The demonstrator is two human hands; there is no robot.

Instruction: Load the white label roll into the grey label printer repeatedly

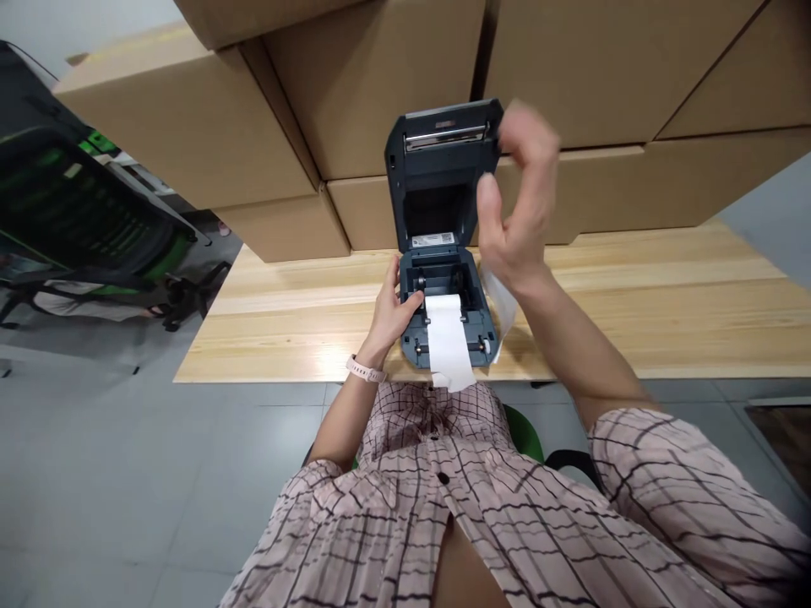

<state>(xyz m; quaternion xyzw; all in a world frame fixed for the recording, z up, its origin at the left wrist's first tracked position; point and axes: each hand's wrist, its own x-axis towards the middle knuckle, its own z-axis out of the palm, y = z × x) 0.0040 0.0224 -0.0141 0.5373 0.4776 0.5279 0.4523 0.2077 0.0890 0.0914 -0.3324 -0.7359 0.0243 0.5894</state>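
A dark grey label printer (411,338) stands at the table's front edge with its lid (399,181) raised. Inside its body sits a white paper roll, and a strip of white label paper (447,338) runs forward over the roller and hangs past the front. My left hand (389,317) grips the left side of the printer, thumb over the inner rim. Slightly blurred, my right hand (523,198) is at the lid's right edge, thumb and curled fingers apart; I cannot tell whether it touches the lid. Another piece of white paper (502,304) lies right of the printer, partly behind my right wrist.
Large cardboard boxes (380,76) are stacked along the back of the wooden table (285,312), close behind the raised lid. A green and black office chair (82,203) stands on the left. Part of a person sits or stands beyond it, mostly hidden.
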